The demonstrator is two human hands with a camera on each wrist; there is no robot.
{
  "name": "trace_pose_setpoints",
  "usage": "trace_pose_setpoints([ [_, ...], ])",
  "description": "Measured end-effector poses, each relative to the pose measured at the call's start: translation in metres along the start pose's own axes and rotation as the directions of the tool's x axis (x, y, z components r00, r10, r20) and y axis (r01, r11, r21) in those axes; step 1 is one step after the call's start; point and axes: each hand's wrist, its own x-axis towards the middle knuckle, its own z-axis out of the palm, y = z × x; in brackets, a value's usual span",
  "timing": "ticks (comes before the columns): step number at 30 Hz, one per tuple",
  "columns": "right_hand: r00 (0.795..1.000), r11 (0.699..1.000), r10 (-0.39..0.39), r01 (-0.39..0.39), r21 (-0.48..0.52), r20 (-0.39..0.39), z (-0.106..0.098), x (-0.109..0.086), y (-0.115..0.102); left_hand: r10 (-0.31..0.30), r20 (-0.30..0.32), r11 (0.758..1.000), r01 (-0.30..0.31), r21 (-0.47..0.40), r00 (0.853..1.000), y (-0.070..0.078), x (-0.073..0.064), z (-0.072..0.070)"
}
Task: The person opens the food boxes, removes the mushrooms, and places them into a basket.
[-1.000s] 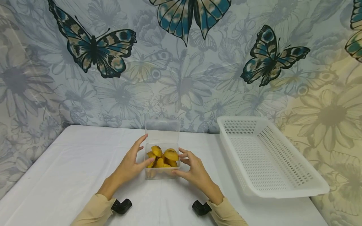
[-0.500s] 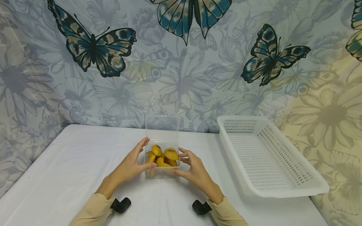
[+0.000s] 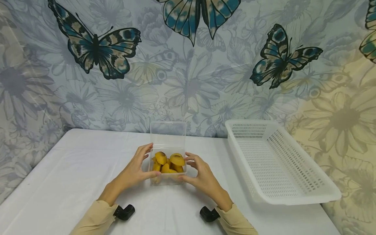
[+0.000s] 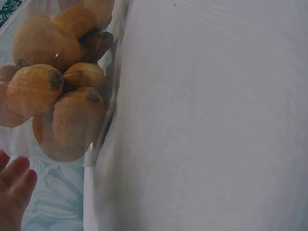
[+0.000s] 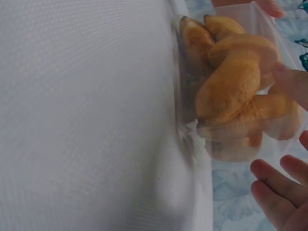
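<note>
A clear plastic box (image 3: 168,179) stands on the table, its transparent lid (image 3: 168,132) raised at the back. Inside lie several yellow-brown rounded pieces (image 3: 177,159), some pear-shaped with dark ends (image 5: 228,89); I cannot tell their kind. My left hand (image 3: 136,169) is at the box's left side, thumb along the front rim and fingers stretched towards the rear corner. At the right side is my right hand (image 3: 202,173), thumb by the front corner and fingers loosely bent beside the wall. In the right wrist view, these fingertips (image 5: 262,185) look apart from the box.
A large white slotted basket (image 3: 296,199) sits on the right of the table, with only its own mesh floor showing inside. White cloth (image 3: 73,176) covers the table. Behind hangs a butterfly-and-flower printed backdrop (image 3: 191,91). Black wrist mounts (image 3: 209,214) stick out from both cuffs.
My left thumb has dropped from above the yellow pieces to the front rim. The lid stands slightly higher, and one piece at the upper left has tilted. My right hand has barely moved.
</note>
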Motion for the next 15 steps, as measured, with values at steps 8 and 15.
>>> trace_pose_setpoints([
  [8,0.999,0.993,0.005,-0.01,-0.12,-0.041,-0.0022,0.0009,-0.0009,-0.008,0.004,0.999,0.008,0.046,1.0,0.0004,0.0,-0.0006],
  [15,0.998,0.994,0.031,-0.037,-0.101,-0.062,-0.0019,0.0008,-0.001,-0.045,0.028,0.992,0.042,0.117,0.999,0.0011,-0.0015,-0.0017],
])
